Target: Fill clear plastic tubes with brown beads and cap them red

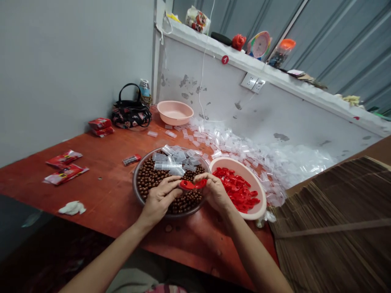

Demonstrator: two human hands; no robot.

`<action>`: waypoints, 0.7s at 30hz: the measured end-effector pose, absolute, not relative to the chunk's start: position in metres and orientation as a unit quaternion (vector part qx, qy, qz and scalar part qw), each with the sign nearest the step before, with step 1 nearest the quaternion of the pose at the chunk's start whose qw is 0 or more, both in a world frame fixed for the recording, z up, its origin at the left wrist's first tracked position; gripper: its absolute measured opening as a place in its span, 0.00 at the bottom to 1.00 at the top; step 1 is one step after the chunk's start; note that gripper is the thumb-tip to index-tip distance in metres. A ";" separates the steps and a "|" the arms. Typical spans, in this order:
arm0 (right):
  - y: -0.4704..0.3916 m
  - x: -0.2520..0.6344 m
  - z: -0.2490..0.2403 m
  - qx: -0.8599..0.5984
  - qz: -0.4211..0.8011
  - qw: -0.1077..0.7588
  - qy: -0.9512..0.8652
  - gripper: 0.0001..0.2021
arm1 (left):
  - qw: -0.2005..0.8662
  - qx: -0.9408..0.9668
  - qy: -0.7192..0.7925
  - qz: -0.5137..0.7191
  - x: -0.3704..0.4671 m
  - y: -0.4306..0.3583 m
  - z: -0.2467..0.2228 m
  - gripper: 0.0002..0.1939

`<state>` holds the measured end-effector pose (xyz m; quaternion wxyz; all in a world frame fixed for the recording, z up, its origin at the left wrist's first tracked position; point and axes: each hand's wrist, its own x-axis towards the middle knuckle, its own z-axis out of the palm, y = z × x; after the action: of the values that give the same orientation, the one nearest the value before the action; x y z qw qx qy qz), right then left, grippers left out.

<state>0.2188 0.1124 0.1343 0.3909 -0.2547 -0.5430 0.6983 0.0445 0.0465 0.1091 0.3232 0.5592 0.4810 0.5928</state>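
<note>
Over the bowl, my left hand (160, 198) is closed, pinching one end of a small red plastic piece (187, 185) with a hole in it. My right hand (214, 191) is closed around red plastic at the other side; whether this is one piece or two touching, I cannot tell. Below both hands sits a dark bowl (135, 190) full of round brown balls (149, 179). Clear plastic sleeves (175, 158) lie heaped on the balls at the bowl's far side. Just right of it, a pale pink basin (262, 195) holds many similar red pieces (236, 189).
Clear plastic sleeves (259, 152) spread along the wall. Stacked cardboard (332, 228) borders the right side. On the red table (104, 162) are red packets (65, 173), a crumpled tissue (72, 208), a handbag (131, 114) and another pink basin (175, 121).
</note>
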 end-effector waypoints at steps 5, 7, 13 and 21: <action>0.111 0.215 0.150 -0.234 0.801 0.222 -0.504 0.20 | 0.260 0.618 0.485 0.561 0.048 0.046 0.111 0.12; 0.110 0.215 0.151 -0.244 0.820 0.192 -0.481 0.20 | 0.246 0.632 0.486 0.551 0.049 0.046 0.110 0.13; 0.108 0.200 0.144 -0.247 0.836 0.190 -0.452 0.14 | 0.228 0.656 0.469 0.546 0.049 0.048 0.104 0.14; 0.092 0.172 0.138 -0.253 0.795 0.326 -0.445 0.10 | 0.209 0.615 0.470 0.598 0.047 0.048 0.101 0.12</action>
<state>0.1715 0.0924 0.1379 0.3256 -0.2530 -0.4452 0.7949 0.0471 0.0482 0.1006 0.2089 0.6147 0.4701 0.5979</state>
